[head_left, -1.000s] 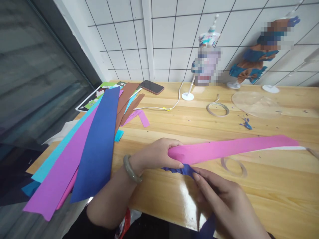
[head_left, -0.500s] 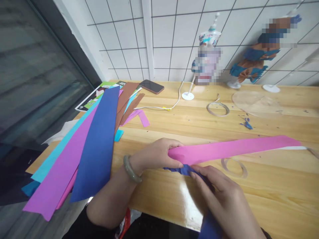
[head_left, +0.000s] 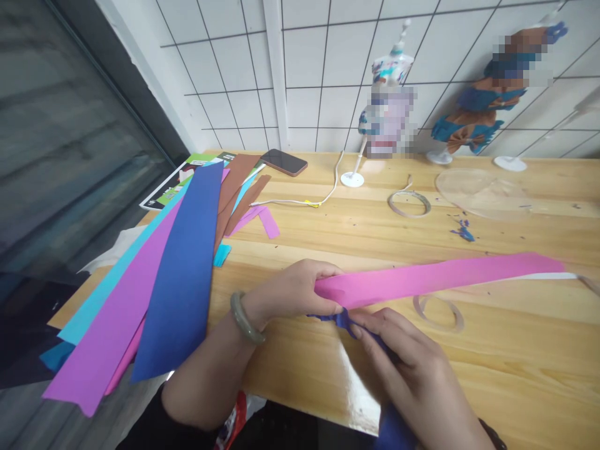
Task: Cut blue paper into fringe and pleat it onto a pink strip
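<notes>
My left hand [head_left: 295, 290], with a pale green bangle at the wrist, is closed on the near end of a long pink paper strip [head_left: 440, 275]. The strip stretches away to the right above the table. Under my left thumb, at the pink strip's lower edge, a dark blue crepe paper strip [head_left: 344, 320] is gathered into small folds. The fingers of my right hand [head_left: 412, 362] pinch that same blue strip just right of the thumb. Its wider tail hangs below my right palm, over the table's near edge. My palms hide part of both strips.
At the left lie overlapping paper strips, blue [head_left: 182, 275], purple [head_left: 126, 300], light blue and brown [head_left: 244, 165]. Farther back are a phone [head_left: 284, 161], a white cord [head_left: 335, 181] and small dress-form stands [head_left: 352, 180]. Tape rolls [head_left: 409, 204] and blue scraps [head_left: 464, 231] lie to the right.
My right fingertips have shifted slightly left, closer to my left thumb. The blue paper between the hands is more bunched. My left hand and the pink strip have hardly moved.
</notes>
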`<state>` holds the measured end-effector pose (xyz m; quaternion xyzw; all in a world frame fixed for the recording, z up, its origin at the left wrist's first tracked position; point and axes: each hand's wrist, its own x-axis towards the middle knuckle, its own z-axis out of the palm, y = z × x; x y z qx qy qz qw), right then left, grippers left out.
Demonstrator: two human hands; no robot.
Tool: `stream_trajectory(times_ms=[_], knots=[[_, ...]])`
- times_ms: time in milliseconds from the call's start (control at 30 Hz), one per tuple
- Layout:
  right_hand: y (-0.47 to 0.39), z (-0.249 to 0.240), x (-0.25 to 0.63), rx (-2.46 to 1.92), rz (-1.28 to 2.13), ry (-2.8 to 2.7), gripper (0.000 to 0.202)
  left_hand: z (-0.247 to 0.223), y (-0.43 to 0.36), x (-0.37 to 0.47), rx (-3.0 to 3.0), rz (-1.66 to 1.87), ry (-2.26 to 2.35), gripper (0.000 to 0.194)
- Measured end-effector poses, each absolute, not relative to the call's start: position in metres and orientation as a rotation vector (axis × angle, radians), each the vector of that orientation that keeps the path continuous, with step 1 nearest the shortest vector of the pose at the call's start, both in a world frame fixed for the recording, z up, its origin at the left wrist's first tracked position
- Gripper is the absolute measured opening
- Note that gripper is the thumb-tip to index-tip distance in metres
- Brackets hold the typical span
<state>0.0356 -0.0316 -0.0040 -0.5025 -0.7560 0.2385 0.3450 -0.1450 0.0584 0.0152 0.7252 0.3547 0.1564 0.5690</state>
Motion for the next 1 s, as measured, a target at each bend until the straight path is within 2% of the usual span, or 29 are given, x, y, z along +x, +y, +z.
stream_trajectory(times_ms=[667, 1000], knots=[[-0.02, -0.009, 0.034, -1.447, 0.742, -1.831, 0.016, 0.014, 0.058, -0.144, 1.628, 0.356, 0.825, 0.024], [-0.021, -0.013, 0.035, -1.494, 0.662, -1.826, 0.016, 0.015, 0.058, -0.143, 1.627, 0.344, 0.84, 0.023]])
